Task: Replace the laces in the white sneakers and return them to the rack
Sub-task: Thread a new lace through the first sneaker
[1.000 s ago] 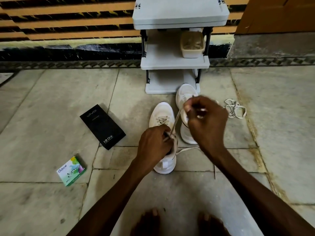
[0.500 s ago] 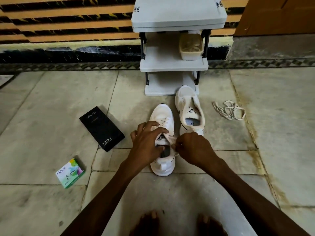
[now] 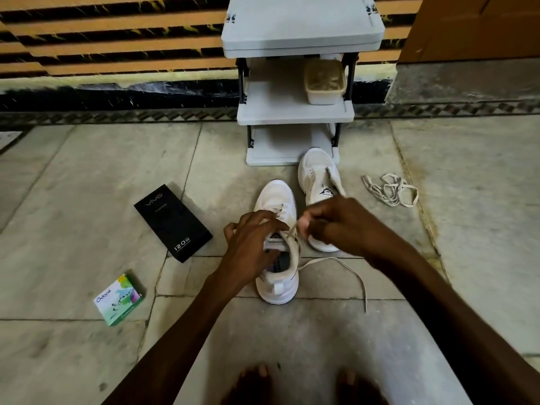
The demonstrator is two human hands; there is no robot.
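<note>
Two white sneakers stand on the stone floor before a grey shoe rack (image 3: 295, 115). The near sneaker (image 3: 277, 285) has a cream lace (image 3: 355, 273) threaded through its eyelets, and a loose end trails to the right across the floor. My left hand (image 3: 251, 247) holds the sneaker at its tongue with curled fingers. My right hand (image 3: 336, 223) pinches the lace just right of the eyelets and holds it taut. The far sneaker (image 3: 317, 173) has no lace; my right hand hides its heel.
A loose bundle of laces (image 3: 390, 190) lies right of the sneakers. A black phone box (image 3: 172, 222) and a small green Odonil box (image 3: 119, 299) lie at the left. A beige tub (image 3: 324, 81) sits on the rack's middle shelf. My bare toes (image 3: 263, 372) show at the bottom.
My right hand came down from a high pull to the eyelets, then drew the lace up and right again. The left hand stayed on the near sneaker.
</note>
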